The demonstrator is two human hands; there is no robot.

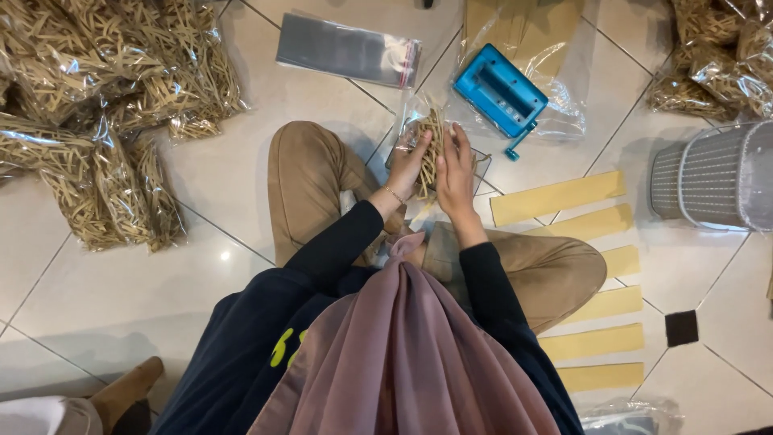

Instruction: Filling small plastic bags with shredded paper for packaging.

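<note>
Here, the left hand (407, 165) and right hand (455, 173) close around a bundle of pale strips (429, 153), just below the blue cutter (499, 95) on the floor. Keep both palms pressed inward, holding the strips aligned inside the clear bag (419, 109).

A blue hand-crank machine (499, 98) sits on the tiled floor (266, 173) at one o'clock, lying on clear plastic. At twelve lies a flat stack of empty clear bags (346, 50). Filled bags of pale strips (105, 113) pile up at ten o'clock, more (713, 60) at two. A grey ribbed basket (713, 177) stands at three. Flat yellow dough sheets (592, 274) run in a row from three to five.
</note>
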